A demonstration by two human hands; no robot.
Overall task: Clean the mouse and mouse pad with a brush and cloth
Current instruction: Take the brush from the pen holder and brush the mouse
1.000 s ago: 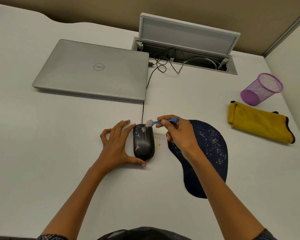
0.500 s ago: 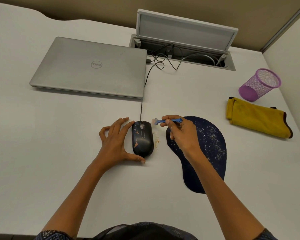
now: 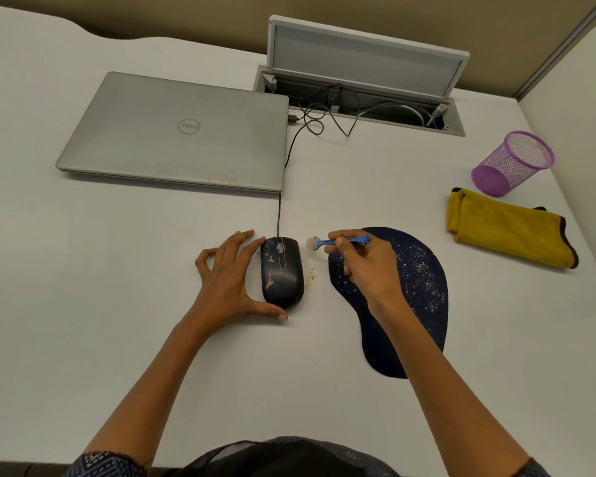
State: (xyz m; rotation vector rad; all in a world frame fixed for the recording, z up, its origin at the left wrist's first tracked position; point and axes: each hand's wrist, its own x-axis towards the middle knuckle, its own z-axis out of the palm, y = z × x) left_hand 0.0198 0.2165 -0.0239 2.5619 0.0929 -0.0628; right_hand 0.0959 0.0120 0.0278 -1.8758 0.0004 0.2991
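The black mouse (image 3: 283,271) is lying on the white worktop (image 3: 83,270), its cable (image 3: 280,208) running away from the person toward the closed silver laptop (image 3: 183,132). The left hand (image 3: 229,282) is bracing the mouse from its left: the thumb is pressing against the mouse's near end and a straight finger is touching its far left corner, while the other fingers are spreading loosely and gripping nothing. Just right of the mouse, orange crumbs (image 3: 312,275) are lying on the worktop. Farther right of the mouse, the dark blue mouse pad (image 3: 420,290) is lying flat, speckled with pale specks. The right hand (image 3: 367,266) is hovering over the pad's far left part, its fingers curling round the handle of a small blue brush (image 3: 338,241), pinching it with the bristle end pointing at the mouse and sitting just right of the mouse's far end, apart from it. Well right of the mouse, beyond the pad, a folded yellow cloth (image 3: 506,228) is resting on the worktop, with a purple mesh cup (image 3: 511,163) just behind it.
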